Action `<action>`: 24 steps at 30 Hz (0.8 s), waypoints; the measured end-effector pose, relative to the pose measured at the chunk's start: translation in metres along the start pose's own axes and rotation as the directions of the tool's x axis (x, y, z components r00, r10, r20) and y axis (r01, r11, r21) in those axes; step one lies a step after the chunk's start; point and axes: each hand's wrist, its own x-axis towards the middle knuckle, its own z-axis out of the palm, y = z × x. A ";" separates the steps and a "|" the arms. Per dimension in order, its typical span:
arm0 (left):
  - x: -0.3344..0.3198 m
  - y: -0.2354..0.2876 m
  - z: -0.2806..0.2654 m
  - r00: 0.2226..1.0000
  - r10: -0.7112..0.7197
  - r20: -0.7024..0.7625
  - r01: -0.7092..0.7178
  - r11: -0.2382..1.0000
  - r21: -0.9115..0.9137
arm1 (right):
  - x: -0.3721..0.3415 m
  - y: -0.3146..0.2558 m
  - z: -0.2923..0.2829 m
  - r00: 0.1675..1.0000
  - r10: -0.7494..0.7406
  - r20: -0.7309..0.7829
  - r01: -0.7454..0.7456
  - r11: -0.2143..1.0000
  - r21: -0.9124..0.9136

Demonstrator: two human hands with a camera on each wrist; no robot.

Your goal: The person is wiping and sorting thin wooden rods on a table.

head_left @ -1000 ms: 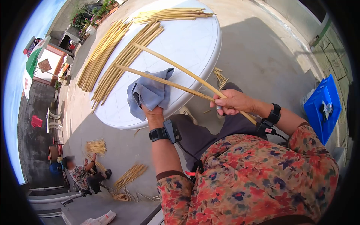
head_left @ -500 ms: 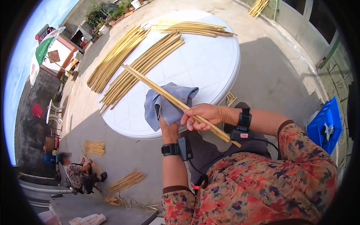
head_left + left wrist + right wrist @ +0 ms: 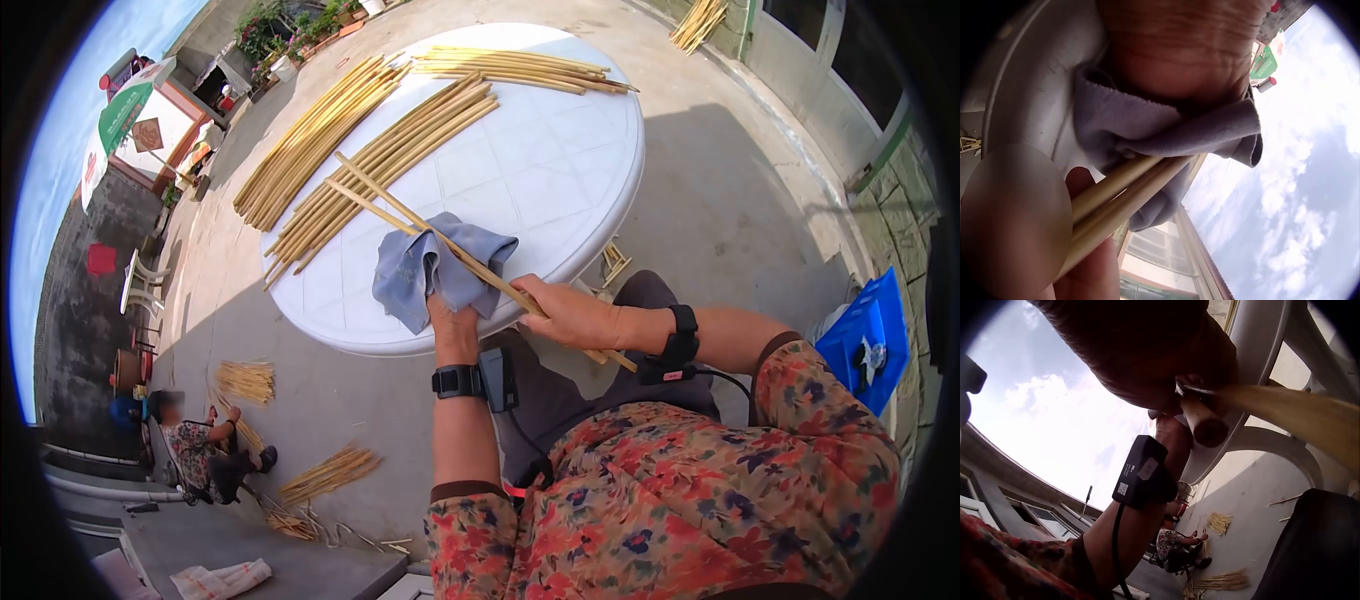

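Note:
Two pale sticks run slantwise over the near side of the white table, their far ends crossing over a row of sticks. A grey-blue cloth is folded round them. My left hand grips the cloth from below, its fingers hidden in the folds. Closer to my body, my right hand holds both sticks, whose near ends stick out past it. In the left wrist view the sticks enter the cloth side by side. The right wrist view shows one cut stick end beside the hand.
Two more stick bundles lie on the table's far part. A blue container stands at the right. At lower left a seated person handles sticks near piles on the ground.
The two sticks, spread apart a second ago, came together over the cloth and now pass into its folds. My right hand moved towards the cloth, then slightly back to the right.

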 end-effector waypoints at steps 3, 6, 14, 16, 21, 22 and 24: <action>-0.004 0.004 0.010 0.997 -0.018 0.068 0.019 1.000 -0.004 | -0.001 0.002 0.003 0.987 -0.101 -0.122 0.081 0.984 -0.161; -0.004 0.005 0.010 0.995 -0.021 0.093 0.022 1.000 -0.006 | -0.002 -0.004 0.001 0.994 -0.042 -0.097 0.038 0.998 -0.040; -0.009 0.003 0.014 0.997 -0.044 -0.058 0.041 0.998 -0.058 | 0.003 0.005 0.005 0.990 -0.085 -0.112 0.095 0.992 0.088; -0.002 -0.003 0.001 0.998 -0.051 -0.027 0.049 0.997 -0.052 | 0.001 0.004 0.004 0.994 -0.068 -0.085 0.071 0.997 0.032; -0.002 -0.003 0.006 0.999 -0.017 0.030 0.019 0.998 -0.066 | -0.028 0.010 -0.008 1.000 0.016 0.000 -0.016 0.999 -0.037; 0.002 -0.005 -0.001 0.999 -0.027 0.043 0.030 0.997 -0.070 | -0.040 0.017 -0.011 1.000 -0.015 0.001 0.015 0.996 -0.083; 0.017 -0.009 -0.022 0.985 0.005 0.175 -0.017 0.998 0.067 | -0.071 0.018 -0.026 0.998 0.060 0.033 -0.059 0.997 -0.046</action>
